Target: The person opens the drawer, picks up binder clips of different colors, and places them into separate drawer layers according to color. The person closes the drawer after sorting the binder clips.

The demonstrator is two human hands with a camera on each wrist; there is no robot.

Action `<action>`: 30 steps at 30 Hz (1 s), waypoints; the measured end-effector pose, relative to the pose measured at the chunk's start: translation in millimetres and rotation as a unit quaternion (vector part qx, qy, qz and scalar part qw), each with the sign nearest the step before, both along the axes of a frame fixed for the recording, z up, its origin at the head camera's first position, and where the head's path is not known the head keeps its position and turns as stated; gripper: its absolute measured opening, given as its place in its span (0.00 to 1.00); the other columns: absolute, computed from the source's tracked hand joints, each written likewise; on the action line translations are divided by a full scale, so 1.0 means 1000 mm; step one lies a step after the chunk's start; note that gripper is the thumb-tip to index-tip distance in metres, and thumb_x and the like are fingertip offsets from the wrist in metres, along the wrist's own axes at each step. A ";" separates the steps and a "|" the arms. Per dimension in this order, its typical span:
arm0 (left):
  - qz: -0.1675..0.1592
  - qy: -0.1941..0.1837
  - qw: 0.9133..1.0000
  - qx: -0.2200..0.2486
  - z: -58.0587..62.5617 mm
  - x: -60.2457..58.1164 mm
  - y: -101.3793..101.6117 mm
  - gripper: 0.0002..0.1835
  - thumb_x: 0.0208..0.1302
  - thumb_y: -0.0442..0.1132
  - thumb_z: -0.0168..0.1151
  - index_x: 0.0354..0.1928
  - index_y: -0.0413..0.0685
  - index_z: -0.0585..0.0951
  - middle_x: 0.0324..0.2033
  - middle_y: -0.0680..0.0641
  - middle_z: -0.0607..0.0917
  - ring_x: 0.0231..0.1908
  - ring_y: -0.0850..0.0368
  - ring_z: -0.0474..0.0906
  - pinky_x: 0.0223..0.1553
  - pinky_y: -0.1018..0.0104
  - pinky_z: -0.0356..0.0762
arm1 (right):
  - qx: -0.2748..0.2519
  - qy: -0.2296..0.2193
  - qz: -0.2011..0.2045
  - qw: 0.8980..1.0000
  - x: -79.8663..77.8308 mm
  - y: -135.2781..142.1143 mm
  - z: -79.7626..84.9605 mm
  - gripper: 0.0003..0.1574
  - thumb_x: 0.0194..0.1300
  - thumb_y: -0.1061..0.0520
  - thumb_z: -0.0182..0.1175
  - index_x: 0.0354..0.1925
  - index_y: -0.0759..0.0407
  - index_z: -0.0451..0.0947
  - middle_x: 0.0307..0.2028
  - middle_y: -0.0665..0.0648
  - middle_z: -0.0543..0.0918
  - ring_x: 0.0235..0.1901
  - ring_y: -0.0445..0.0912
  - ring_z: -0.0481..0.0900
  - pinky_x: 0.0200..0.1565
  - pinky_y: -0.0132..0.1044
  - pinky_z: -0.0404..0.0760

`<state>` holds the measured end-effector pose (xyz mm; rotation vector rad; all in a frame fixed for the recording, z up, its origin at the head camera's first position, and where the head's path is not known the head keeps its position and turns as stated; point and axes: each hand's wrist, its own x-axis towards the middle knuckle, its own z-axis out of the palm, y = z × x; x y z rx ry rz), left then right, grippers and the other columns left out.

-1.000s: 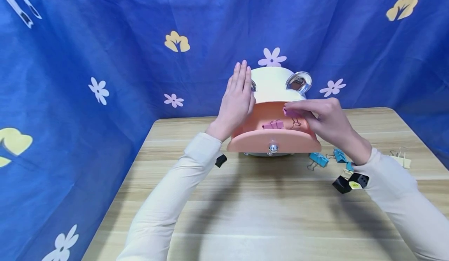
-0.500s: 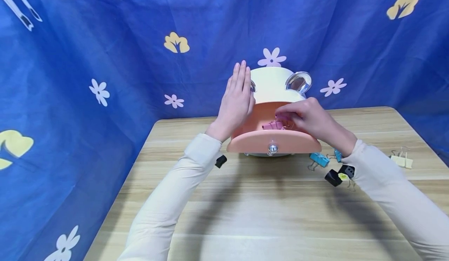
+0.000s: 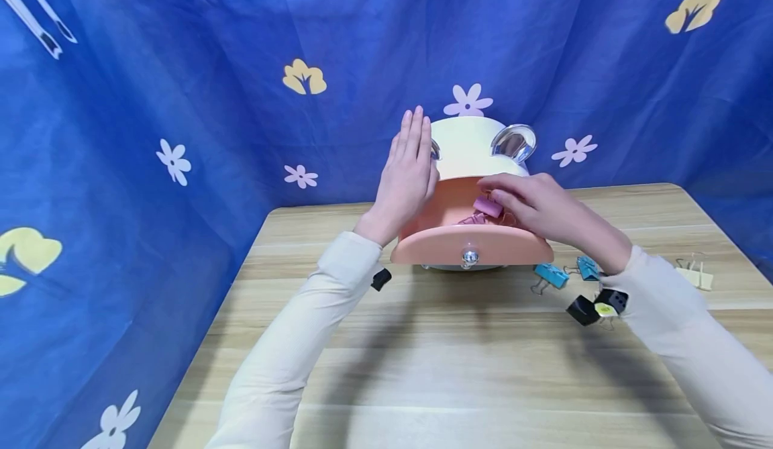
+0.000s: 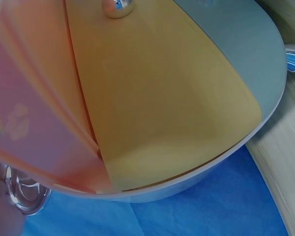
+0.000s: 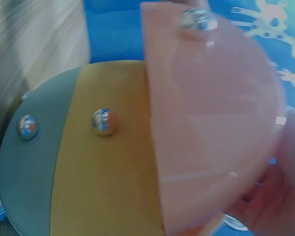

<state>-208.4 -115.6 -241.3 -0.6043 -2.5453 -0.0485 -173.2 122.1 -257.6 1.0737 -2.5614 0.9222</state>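
A white rounded storage box (image 3: pixel 471 143) with silver ears stands at the back of the table. Its top peach drawer (image 3: pixel 431 246) is pulled out. Flat against the box's left side rests my left hand (image 3: pixel 403 174), fingers straight and together. My right hand (image 3: pixel 546 211) reaches in over the drawer's right side, and its fingertips pinch a pink binder clip (image 3: pixel 488 206) by the wire handle. Another pink binder clip (image 3: pixel 473 220) lies below it inside, partly hidden by the drawer front. The right wrist view shows curled fingers (image 5: pixel 263 201) beside the drawer front.
Below are a yellow drawer (image 5: pixel 108 172) and a grey-green drawer (image 5: pixel 29 162), both closed. Right of the box lie blue binder clips (image 3: pixel 551 275), black binder clips (image 3: pixel 583 310) and a cream one (image 3: pixel 696 276). A black clip (image 3: pixel 381 279) lies near my left sleeve. A blue curtain (image 3: pixel 362 33) hangs behind.
My right hand dipped leftward into the drawer with the pink binder clip, then drew back slightly up and right. The clip now shows more fully below the fingertips. My left hand stays put.
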 end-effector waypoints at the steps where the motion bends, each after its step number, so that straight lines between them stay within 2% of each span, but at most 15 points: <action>1: 0.000 -0.002 1.000 0.001 0.000 0.000 0.000 0.32 0.73 0.40 0.41 0.73 0.31 0.48 0.74 0.36 0.45 0.74 0.44 0.36 0.72 0.54 0.44 | -0.016 0.011 -0.010 1.000 0.005 0.004 -0.001 0.18 0.71 0.61 0.54 0.56 0.60 0.78 0.46 0.58 0.84 0.37 0.50 0.81 0.41 0.42 0.80; 4: -0.003 0.000 1.000 0.005 -0.001 0.001 0.000 0.32 0.73 0.39 0.41 0.73 0.31 0.49 0.74 0.36 0.46 0.74 0.44 0.36 0.71 0.53 0.45 | -0.076 0.074 -0.045 0.993 0.022 0.013 -0.003 0.17 0.68 0.64 0.57 0.53 0.61 0.81 0.45 0.57 0.85 0.39 0.50 0.83 0.43 0.29 0.78; 6: -0.003 0.006 1.000 0.007 -0.001 0.001 -0.001 0.32 0.73 0.39 0.41 0.73 0.31 0.49 0.74 0.36 0.46 0.74 0.44 0.36 0.72 0.54 0.44 | -0.129 0.120 -0.059 0.983 0.035 0.018 -0.005 0.15 0.63 0.68 0.59 0.48 0.62 0.83 0.42 0.57 0.86 0.37 0.46 0.83 0.40 0.22 0.75; 8: -0.005 0.010 1.000 0.010 -0.001 0.002 -0.002 0.32 0.73 0.39 0.41 0.73 0.31 0.49 0.74 0.36 0.46 0.74 0.44 0.36 0.72 0.54 0.43 | -0.184 0.144 -0.059 0.970 0.049 0.019 -0.008 0.15 0.60 0.72 0.60 0.44 0.63 0.85 0.37 0.56 0.87 0.39 0.41 0.84 0.44 0.20 0.74; 10: -0.008 0.013 1.000 0.012 -0.001 0.002 -0.002 0.32 0.73 0.39 0.41 0.73 0.31 0.49 0.74 0.36 0.47 0.74 0.44 0.36 0.72 0.54 0.43 | -0.245 0.112 -0.033 0.962 0.065 0.017 -0.014 0.16 0.57 0.76 0.58 0.41 0.67 0.84 0.33 0.57 0.87 0.34 0.38 0.83 0.40 0.22 0.77; 11: -0.009 0.013 1.000 0.012 0.000 0.003 -0.002 0.32 0.73 0.39 0.41 0.73 0.31 0.49 0.74 0.36 0.46 0.74 0.44 0.36 0.72 0.54 0.43 | -0.275 0.076 -0.010 0.958 0.073 0.014 -0.018 0.15 0.57 0.77 0.57 0.41 0.68 0.84 0.32 0.57 0.86 0.32 0.38 0.83 0.37 0.23 0.78; 12: -0.010 0.014 1.000 0.012 0.000 0.003 -0.002 0.32 0.73 0.39 0.41 0.73 0.31 0.49 0.74 0.36 0.46 0.74 0.44 0.36 0.72 0.54 0.43 | -0.298 0.030 0.015 0.954 0.080 0.011 -0.023 0.15 0.59 0.78 0.55 0.41 0.70 0.83 0.31 0.58 0.86 0.31 0.39 0.83 0.36 0.25 0.79; 14: -0.010 0.016 1.000 0.012 0.000 0.003 -0.002 0.32 0.73 0.40 0.40 0.73 0.31 0.49 0.74 0.36 0.46 0.74 0.44 0.36 0.72 0.54 0.43 | -0.334 -0.087 0.070 0.936 0.093 0.001 -0.034 0.14 0.62 0.77 0.53 0.43 0.73 0.80 0.32 0.59 0.86 0.30 0.43 0.83 0.35 0.31 0.82; 16: -0.009 0.018 1.000 0.013 0.000 0.002 -0.002 0.32 0.74 0.40 0.40 0.73 0.31 0.49 0.74 0.36 0.47 0.74 0.44 0.36 0.72 0.55 0.41 | -0.347 -0.204 0.115 0.908 0.100 -0.009 -0.045 0.12 0.67 0.73 0.50 0.46 0.73 0.78 0.34 0.61 0.85 0.32 0.47 0.84 0.36 0.36 0.83; 18: -0.009 0.024 1.000 0.013 -0.001 0.001 -0.002 0.31 0.73 0.40 0.40 0.73 0.31 0.51 0.74 0.36 0.48 0.74 0.44 0.37 0.72 0.56 0.42 | -0.355 -0.320 0.147 0.866 0.103 -0.019 -0.054 0.14 0.72 0.67 0.48 0.49 0.73 0.76 0.38 0.62 0.85 0.35 0.49 0.85 0.40 0.40 0.83; 20: -0.013 0.022 1.000 0.016 -0.002 0.000 -0.002 0.31 0.73 0.39 0.40 0.73 0.30 0.51 0.74 0.35 0.49 0.74 0.44 0.37 0.72 0.56 0.42 | -0.379 -0.414 0.178 0.808 0.101 -0.027 -0.060 0.17 0.75 0.63 0.45 0.52 0.72 0.74 0.42 0.63 0.84 0.40 0.50 0.84 0.44 0.41 0.83; 23: -0.016 0.016 1.000 0.018 -0.002 -0.001 -0.001 0.31 0.73 0.39 0.40 0.72 0.30 0.51 0.74 0.35 0.48 0.74 0.44 0.36 0.72 0.55 0.42 | -0.429 -0.517 0.212 0.709 0.095 -0.034 -0.063 0.20 0.77 0.61 0.41 0.55 0.70 0.73 0.47 0.64 0.82 0.47 0.52 0.83 0.51 0.40 0.80; 24: -0.015 0.012 1.000 0.019 -0.002 -0.001 -0.001 0.31 0.73 0.40 0.40 0.73 0.30 0.50 0.74 0.35 0.48 0.74 0.44 0.36 0.72 0.55 0.42 | -0.440 -0.535 0.222 0.686 0.093 -0.036 -0.062 0.20 0.77 0.60 0.40 0.56 0.70 0.72 0.48 0.65 0.82 0.48 0.53 0.82 0.52 0.40 0.79; 26: -0.013 0.000 1.000 0.022 -0.001 0.000 0.000 0.32 0.74 0.40 0.40 0.73 0.31 0.49 0.74 0.36 0.46 0.74 0.45 0.34 0.72 0.55 0.40 | -0.456 -0.558 0.229 0.654 0.090 -0.039 -0.062 0.20 0.77 0.60 0.40 0.57 0.70 0.71 0.49 0.65 0.81 0.50 0.54 0.81 0.54 0.41 0.78; 30: -0.006 -0.015 1.000 0.023 -0.001 0.000 0.000 0.32 0.74 0.40 0.40 0.73 0.32 0.48 0.75 0.37 0.44 0.74 0.46 0.33 0.72 0.54 0.41 | -0.472 -0.585 0.214 0.623 0.084 -0.043 -0.061 0.20 0.77 0.60 0.40 0.58 0.69 0.69 0.49 0.65 0.81 0.51 0.54 0.80 0.56 0.42 0.76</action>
